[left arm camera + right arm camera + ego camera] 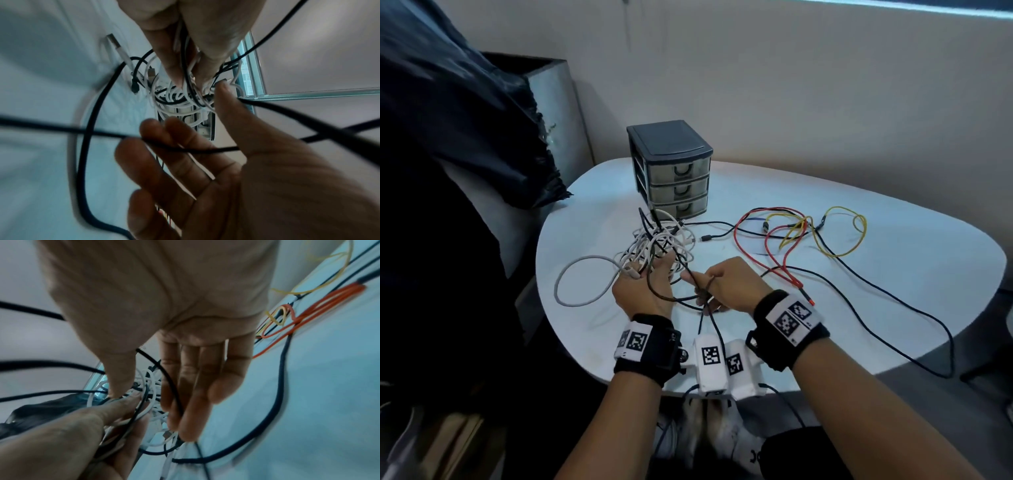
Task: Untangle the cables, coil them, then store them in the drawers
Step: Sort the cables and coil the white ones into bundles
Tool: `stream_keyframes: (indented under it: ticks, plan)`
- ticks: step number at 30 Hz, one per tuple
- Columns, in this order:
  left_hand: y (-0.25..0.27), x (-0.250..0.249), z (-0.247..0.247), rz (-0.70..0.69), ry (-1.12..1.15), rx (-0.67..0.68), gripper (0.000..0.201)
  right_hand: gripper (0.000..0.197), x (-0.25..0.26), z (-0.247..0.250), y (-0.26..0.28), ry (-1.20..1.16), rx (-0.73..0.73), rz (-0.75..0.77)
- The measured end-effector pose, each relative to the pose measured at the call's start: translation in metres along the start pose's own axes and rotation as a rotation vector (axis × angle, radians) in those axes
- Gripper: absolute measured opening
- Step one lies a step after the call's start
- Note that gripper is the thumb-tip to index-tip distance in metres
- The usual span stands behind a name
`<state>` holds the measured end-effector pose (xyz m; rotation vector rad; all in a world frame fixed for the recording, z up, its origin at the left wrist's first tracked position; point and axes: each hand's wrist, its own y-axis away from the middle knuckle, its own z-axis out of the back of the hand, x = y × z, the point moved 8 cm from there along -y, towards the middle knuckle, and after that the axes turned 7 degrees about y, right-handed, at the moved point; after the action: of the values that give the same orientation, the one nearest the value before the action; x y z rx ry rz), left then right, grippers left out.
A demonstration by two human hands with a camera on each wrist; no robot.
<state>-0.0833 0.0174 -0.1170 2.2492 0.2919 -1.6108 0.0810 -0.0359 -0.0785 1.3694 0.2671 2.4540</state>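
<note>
A tangle of white cables (pixel 657 240) lies in front of the small dark three-drawer unit (pixel 671 171), whose drawers are all closed. My left hand (pixel 650 267) reaches into the tangle. In the left wrist view the left hand (pixel 191 73) pinches white strands (pixel 176 97) with a black strand among them. My right hand (pixel 705 287) is just to the right and holds a black cable (pixel 859 308). In the right wrist view the right hand (pixel 156 394) has that black cable (pixel 164 373) running between thumb and fingers. Red (pixel 767 246) and yellow (pixel 842 240) cables lie loose to the right.
The white rounded table (pixel 911 267) ends close in front of me. The long black cable trails off its right edge. A white cable loop (pixel 571 284) lies at the left. Dark fabric (pixel 448 137) and a grey box (pixel 558 102) stand at the left.
</note>
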Motion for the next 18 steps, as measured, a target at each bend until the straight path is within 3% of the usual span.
stream_keyframes:
  ticks: [4, 6, 9, 12, 16, 18]
  plan:
    - [-0.002, -0.001, -0.001, -0.01, -0.014, 0.025, 0.033, 0.05, 0.013, 0.012, 0.002, -0.054, -0.118, 0.073]
    - [0.0, -0.001, -0.003, -0.015, -0.043, 0.045, 0.032, 0.051, 0.019, 0.015, 0.002, 0.05, -0.116, 0.1]
    - [0.003, 0.0, -0.008, 0.014, -0.063, 0.05, 0.033, 0.035, 0.024, 0.014, 0.002, 0.241, -0.103, 0.162]
    - [0.0, -0.001, -0.012, 0.034, -0.063, 0.022, 0.037, 0.021, 0.027, 0.013, 0.009, 0.258, -0.024, 0.166]
    - [-0.019, -0.012, -0.007, 0.027, -0.16, -0.076, 0.031, 0.019, 0.043, 0.012, 0.041, 0.274, 0.159, 0.271]
    - [-0.033, -0.018, 0.001, 0.0, -0.214, -0.13, 0.035, 0.018, 0.046, 0.021, 0.054, 0.266, 0.177, 0.308]
